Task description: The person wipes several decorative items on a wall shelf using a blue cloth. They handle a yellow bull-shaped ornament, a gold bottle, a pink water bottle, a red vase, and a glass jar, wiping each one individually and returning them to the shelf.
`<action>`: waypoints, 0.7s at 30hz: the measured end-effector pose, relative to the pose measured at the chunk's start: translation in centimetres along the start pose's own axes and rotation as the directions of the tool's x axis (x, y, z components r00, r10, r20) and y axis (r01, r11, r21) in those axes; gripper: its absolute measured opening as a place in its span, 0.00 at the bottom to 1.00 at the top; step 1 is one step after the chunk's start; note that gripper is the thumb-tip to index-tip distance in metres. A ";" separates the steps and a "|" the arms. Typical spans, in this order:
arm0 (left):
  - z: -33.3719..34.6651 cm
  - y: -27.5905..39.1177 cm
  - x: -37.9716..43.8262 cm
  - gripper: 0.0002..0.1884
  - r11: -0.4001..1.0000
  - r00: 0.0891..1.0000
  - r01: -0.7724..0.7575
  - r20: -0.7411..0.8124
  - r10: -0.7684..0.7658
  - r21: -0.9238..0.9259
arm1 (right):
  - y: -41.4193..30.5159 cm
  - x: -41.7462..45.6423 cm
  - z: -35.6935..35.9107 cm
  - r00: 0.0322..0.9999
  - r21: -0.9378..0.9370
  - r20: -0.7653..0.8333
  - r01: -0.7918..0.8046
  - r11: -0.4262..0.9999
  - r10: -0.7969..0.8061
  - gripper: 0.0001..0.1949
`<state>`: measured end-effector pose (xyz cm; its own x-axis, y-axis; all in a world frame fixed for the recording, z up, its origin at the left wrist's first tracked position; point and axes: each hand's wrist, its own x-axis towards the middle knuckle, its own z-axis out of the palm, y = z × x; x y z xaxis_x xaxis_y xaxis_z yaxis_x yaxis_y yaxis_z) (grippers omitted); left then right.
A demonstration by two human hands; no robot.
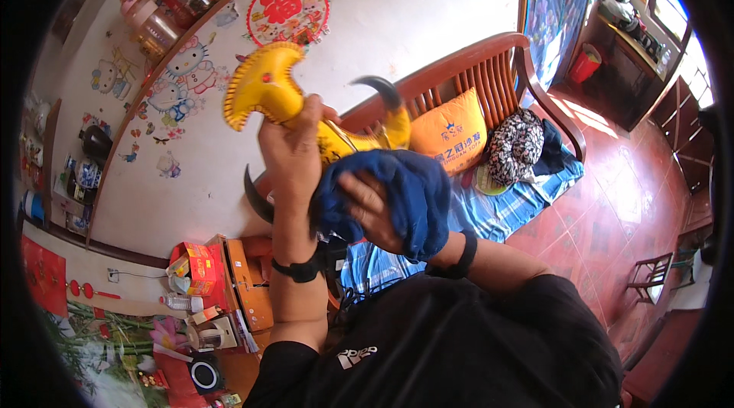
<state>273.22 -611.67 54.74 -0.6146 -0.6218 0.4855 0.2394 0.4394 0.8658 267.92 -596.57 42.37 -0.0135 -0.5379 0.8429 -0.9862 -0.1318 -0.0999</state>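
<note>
My left hand [292,150] grips the narrow neck of a yellow ornament [266,84] with a glossy, leather-like surface, thick stitched edges and a small red spot. The neck lies between a flared, crescent-shaped end and a wider body with dark markings. One dark curved horn tip [381,89] sticks out at the upper right; another dark curved point [258,196] shows left of my wrist. My right hand [370,207] holds a bunched dark blue cloth [421,196] against the ornament's lower part. The cloth and my hands hide much of the body.
Beyond my hands stands a wooden bench [516,55] with an orange cushion [453,130] and a blue plaid cover [499,210]. At left are a wall shelf [129,115] with bottles, an open red box [198,270] and an orange wooden cabinet [249,287]. A chair [651,273] stands far right.
</note>
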 end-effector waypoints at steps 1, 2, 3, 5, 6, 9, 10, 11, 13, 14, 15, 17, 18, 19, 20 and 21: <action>-0.3 -0.6 0.5 0.14 0.999 0.998 -0.028 -0.052 0.027 -0.029 | -1.0 -1.4 0.4 0.984 -0.220 0.165 0.098 0.971 -0.061 0.21; -1.1 -0.6 1.1 0.14 0.996 0.991 -0.069 -0.119 0.063 -0.048 | -1.5 -2.5 1.7 0.968 -0.134 0.229 0.134 0.982 -0.101 0.21; -1.8 -0.1 1.6 0.14 0.996 0.985 -0.074 -0.157 0.065 -0.053 | -0.8 -4.0 1.6 0.988 -0.037 0.144 0.071 0.997 -0.065 0.20; -2.4 2.0 2.7 0.15 0.993 0.975 -0.096 -0.210 0.080 -0.069 | 1.1 -9.1 5.4 0.954 0.346 -0.032 -0.270 0.899 0.299 0.19; -2.3 2.0 3.7 0.15 0.992 0.982 -0.097 -0.168 0.083 -0.082 | 2.2 -12.1 8.6 0.791 0.597 -0.028 -0.478 0.645 0.612 0.19; -4.1 2.7 3.1 0.15 0.994 0.978 -0.085 -0.195 0.069 -0.075 | 5.0 -9.0 4.6 0.116 0.763 0.600 -0.382 -0.522 0.792 0.19; -4.1 2.8 2.8 0.14 0.994 0.978 -0.074 -0.203 0.055 -0.087 | 5.1 -8.0 4.5 0.102 0.812 0.563 -0.258 -0.524 0.820 0.21; -3.6 2.2 2.8 0.13 0.991 0.979 -0.062 -0.199 0.038 -0.115 | 5.2 -5.4 3.0 0.026 0.772 0.629 -0.136 -0.621 0.777 0.20; -2.3 2.1 2.2 0.11 0.990 0.980 -0.009 -0.199 -0.020 -0.141 | 5.0 -3.0 3.4 0.062 0.670 0.734 0.091 -0.736 0.676 0.21; -1.7 2.1 1.9 0.11 0.990 0.984 -0.017 -0.178 -0.007 -0.137 | 4.2 -0.5 2.2 -0.084 0.653 0.754 -0.017 -0.757 0.652 0.20; -1.1 2.1 1.3 0.11 0.991 0.988 -0.026 -0.155 0.005 -0.133 | 4.6 -0.3 3.2 0.021 0.684 0.728 -0.081 -0.725 0.685 0.20; -1.0 2.0 0.8 0.15 0.993 0.992 -0.075 -0.110 0.065 -0.091 | 6.0 -0.1 3.7 0.138 0.699 0.715 -0.172 -0.694 0.686 0.20; -1.0 2.2 0.7 0.15 0.994 0.993 -0.069 -0.102 0.060 -0.088 | 7.2 0.1 3.4 0.146 0.683 0.729 -0.204 -0.701 0.669 0.21; -0.7 2.7 0.7 0.15 0.994 0.994 -0.062 -0.095 0.054 -0.087 | 8.1 0.4 2.8 0.152 0.667 0.744 -0.239 -0.706 0.651 0.21; -1.2 3.2 0.4 0.16 0.996 0.993 -0.057 -0.106 0.049 -0.073 | 8.0 1.5 1.3 0.117 0.701 0.695 -0.331 -0.632 0.709 0.23; -1.8 3.3 0.3 0.16 0.996 0.993 -0.023 -0.120 0.013 -0.081 | 7.7 2.6 -0.1 0.077 0.713 0.642 -0.424 -0.558 0.762 0.24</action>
<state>275.21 -611.59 57.98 -0.5171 -0.6890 0.5079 0.3136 0.3996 0.8614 260.26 -598.92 43.80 -0.6471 -0.6770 -0.3507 0.6737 -0.2924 -0.6787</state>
